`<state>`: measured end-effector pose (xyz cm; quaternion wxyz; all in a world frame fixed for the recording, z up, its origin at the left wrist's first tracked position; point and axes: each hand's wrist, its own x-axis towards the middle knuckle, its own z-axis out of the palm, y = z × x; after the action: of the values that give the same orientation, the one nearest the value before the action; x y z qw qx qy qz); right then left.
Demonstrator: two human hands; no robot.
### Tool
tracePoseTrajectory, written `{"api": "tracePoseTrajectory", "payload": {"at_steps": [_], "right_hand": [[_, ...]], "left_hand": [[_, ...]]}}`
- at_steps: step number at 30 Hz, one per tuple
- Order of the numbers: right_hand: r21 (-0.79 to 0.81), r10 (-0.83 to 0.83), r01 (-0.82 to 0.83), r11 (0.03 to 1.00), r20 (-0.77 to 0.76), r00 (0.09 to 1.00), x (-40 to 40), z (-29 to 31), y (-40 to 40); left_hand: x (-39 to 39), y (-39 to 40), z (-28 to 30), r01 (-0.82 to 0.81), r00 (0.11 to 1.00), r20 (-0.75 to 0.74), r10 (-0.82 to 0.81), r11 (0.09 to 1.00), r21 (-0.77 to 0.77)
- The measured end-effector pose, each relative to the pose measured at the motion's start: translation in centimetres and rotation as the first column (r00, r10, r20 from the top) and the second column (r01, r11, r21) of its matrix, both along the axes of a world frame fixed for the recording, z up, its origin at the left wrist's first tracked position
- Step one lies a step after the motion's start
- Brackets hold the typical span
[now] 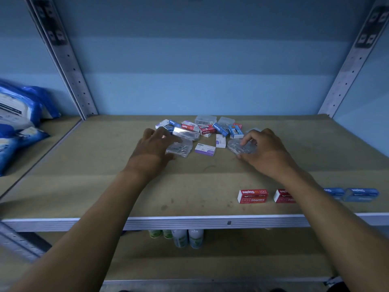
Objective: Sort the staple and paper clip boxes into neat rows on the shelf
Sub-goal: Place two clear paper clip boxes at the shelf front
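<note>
A jumbled pile of small boxes (207, 128) lies at the back middle of the brown shelf (105, 165): red and blue staple boxes, white-and-purple boxes and clear plastic paper clip boxes. My left hand (153, 146) is closed around a clear paper clip box (181, 149) at the pile's left front. My right hand (263, 147) grips another clear paper clip box (239, 146) at the right front. Along the shelf's front right stands a row: two red staple boxes (252, 196), one partly hidden by my right forearm, then two blue ones (361, 194).
Blue and white plastic packs (19, 123) fill the neighbouring shelf bay on the left. Metal uprights (71, 66) frame the bay on both sides. Several white and green bottles (185, 237) stand on the shelf below. A blue wall backs the shelf.
</note>
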<state>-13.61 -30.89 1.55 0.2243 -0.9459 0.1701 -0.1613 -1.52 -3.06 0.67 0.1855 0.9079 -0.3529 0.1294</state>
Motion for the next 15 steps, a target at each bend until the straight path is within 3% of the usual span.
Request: {"api": "tracePoseTrajectory", "payload": {"at_steps": [3,10,15], "right_hand": [[0.042,0.001,-0.003,0.999,0.032,0.999,-0.4,0.5,0.1],[0.216,-0.038,0.014,0.976,0.107,0.993,-1.7,1.4,0.1],[0.382,-0.050,-0.006,0.924,0.134,0.990,-2.1,1.5,0.0]], "left_hand": [[0.0,0.1,0.0,0.041,0.999,-0.030,-0.042,0.998,-0.048],[-0.6,0.2,0.6,0.063,0.994,-0.092,-0.061,0.998,0.013],[-1.2,0.4,1.2,0.144,0.989,-0.037,-0.142,0.987,0.070]]}}
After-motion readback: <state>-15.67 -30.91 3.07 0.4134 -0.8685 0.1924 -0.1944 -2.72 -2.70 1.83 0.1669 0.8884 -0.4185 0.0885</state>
